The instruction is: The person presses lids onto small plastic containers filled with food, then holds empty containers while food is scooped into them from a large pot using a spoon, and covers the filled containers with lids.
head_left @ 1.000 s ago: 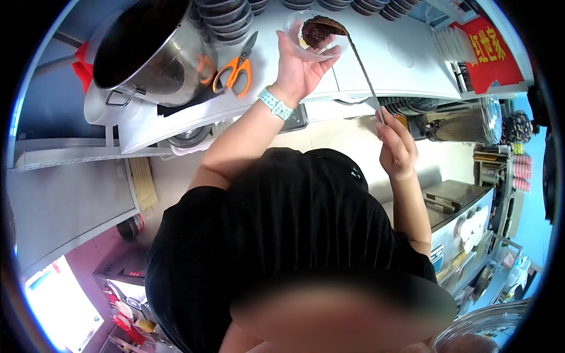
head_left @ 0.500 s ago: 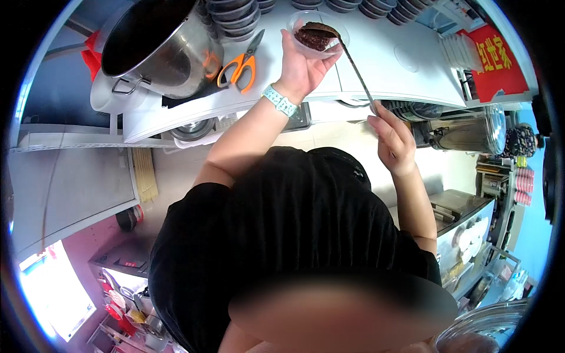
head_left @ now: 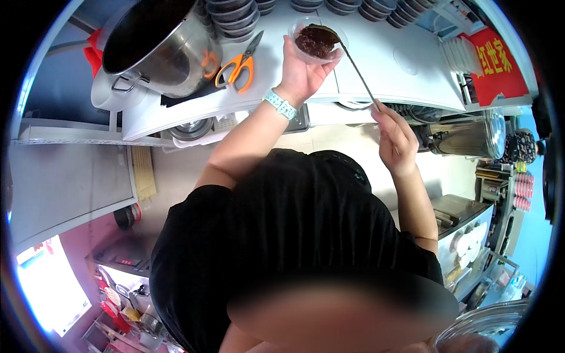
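Observation:
My left hand [head_left: 302,73] holds a clear plastic bowl [head_left: 292,36] from below, thumb and fingers around its sides, above the white counter. Dark red-brown paste, perhaps bean paste, [head_left: 315,46] fills part of the bowl. The head of a long-handled ladle [head_left: 355,65] rests at the paste, its far edge hard to make out. My right hand [head_left: 398,138] is closed on the end of the ladle's handle, out past the counter's front edge. Left of the bowl, orange-handled scissors [head_left: 238,69] lie on the counter.
A large steel pot [head_left: 176,62] stands at the counter's left. Stacks of filled bowls [head_left: 234,17] line the back. A loose clear lid [head_left: 407,57] lies to the right, near stacked lids [head_left: 458,54] and a red sign [head_left: 499,65]. Steel canisters [head_left: 465,134] stand at right.
The ladle's head has shifted slightly over the paste, which now looks more spread in the bowl. Both hands keep their hold and have moved only a little.

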The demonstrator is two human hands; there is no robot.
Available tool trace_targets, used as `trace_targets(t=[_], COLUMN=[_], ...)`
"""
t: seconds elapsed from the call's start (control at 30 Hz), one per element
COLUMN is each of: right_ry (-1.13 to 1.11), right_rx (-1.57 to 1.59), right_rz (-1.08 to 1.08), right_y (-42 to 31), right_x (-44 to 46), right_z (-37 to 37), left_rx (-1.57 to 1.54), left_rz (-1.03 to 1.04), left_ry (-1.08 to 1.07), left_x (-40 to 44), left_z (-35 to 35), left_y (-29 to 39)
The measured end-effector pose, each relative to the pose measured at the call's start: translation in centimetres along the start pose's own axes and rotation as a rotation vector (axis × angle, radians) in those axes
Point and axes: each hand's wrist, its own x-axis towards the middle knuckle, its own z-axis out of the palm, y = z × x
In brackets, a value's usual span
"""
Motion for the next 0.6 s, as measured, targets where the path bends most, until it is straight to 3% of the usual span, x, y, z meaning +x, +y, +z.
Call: trace_targets(t=[0.1, 0.23, 0.3, 0.37, 0.43, 0.5, 0.57, 0.6], right_ry=[0.179, 0.055, 0.061, 0.242, 0.209, 0.152, 0.237, 0.235], right_rx=[0.07, 0.032, 0.086, 0.232, 0.206, 0.186, 0.333, 0.264], right_rz=[-0.036, -0.001, 0.014, 0.039, 0.07, -0.033, 0.149, 0.093], right_y=[-0.2, -0.5, -0.2, 0.1, -0.2, 0.0, 0.0, 0.4], right_x=[0.5, 0.7, 0.9, 0.8, 1.1, 1.3, 0.9, 1.2], right_z=[-0.5, -0.3, -0.4, -0.1, -0.2, 0.4, 0.2, 0.2], left_rx=[-0.034, -0.041, -0.033, -0.069, -0.078, -0.085, -0.075, -0.109], left_rz=[0.048, 0.009, 0.013, 0.082, 0.05, 0.004, 0.088, 0.116], left_ry=[0.078, -0.049, -0.042, 0.017, -0.048, -0.112, -0.018, 0.057], left_x=[0.2, 0.3, 0.4, 0.2, 0.6, 0.2, 0.3, -0.2], left_z=[-0.4, -1.0, -0.7, -0.4, -1.2, -1.4, -0.4, 0.7], left_y=[-0.3, -0.4, -0.4, 0.1, 0.1, 0.0, 0.3, 0.5])
